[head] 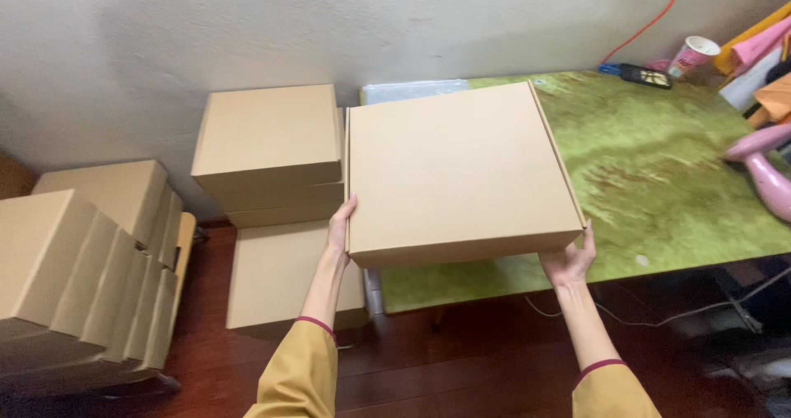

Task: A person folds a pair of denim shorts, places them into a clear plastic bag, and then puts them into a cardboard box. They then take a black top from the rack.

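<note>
At frame centre, the left hand [339, 227] and right hand [570, 259] grip a closed box [457, 171] by its near corners, above the table [659, 179]. It looks mid-carry; setting it on the stack [268, 150] at left would call for a level sideways swing.

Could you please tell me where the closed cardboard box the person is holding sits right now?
In the head view the cardboard box is centre frame, held between left hand and right hand over the green table, beside the box stack.
</note>
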